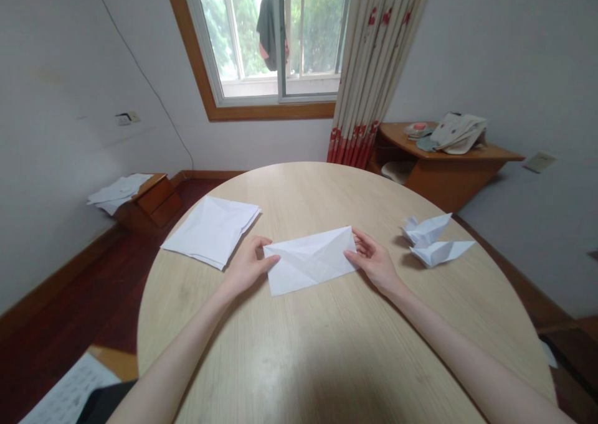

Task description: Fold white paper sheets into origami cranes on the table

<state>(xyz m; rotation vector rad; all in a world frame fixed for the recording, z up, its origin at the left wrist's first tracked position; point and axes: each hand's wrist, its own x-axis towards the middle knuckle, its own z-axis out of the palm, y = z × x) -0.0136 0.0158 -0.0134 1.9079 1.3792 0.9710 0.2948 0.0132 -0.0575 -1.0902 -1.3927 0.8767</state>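
A white sheet of paper [311,259], folded to a rectangle and marked with slanting creases, is held between my hands above the middle of the round table [327,349]. My left hand [252,262] pinches its left end, thumb on top and fingers behind. At the right end my right hand [374,262] grips the paper the same way, its fingers partly hidden behind the sheet. Left of my left hand lies a stack of white paper sheets [210,231]. Two folded white paper birds [441,253] rest on the table to the right of my right hand.
Behind the table are a window [275,38] and a patterned curtain [369,69]. A wooden desk [458,169] with a cloth bag [460,132] on it stands at the right. Papers [119,190] lie on a low cabinet [154,203] at the left.
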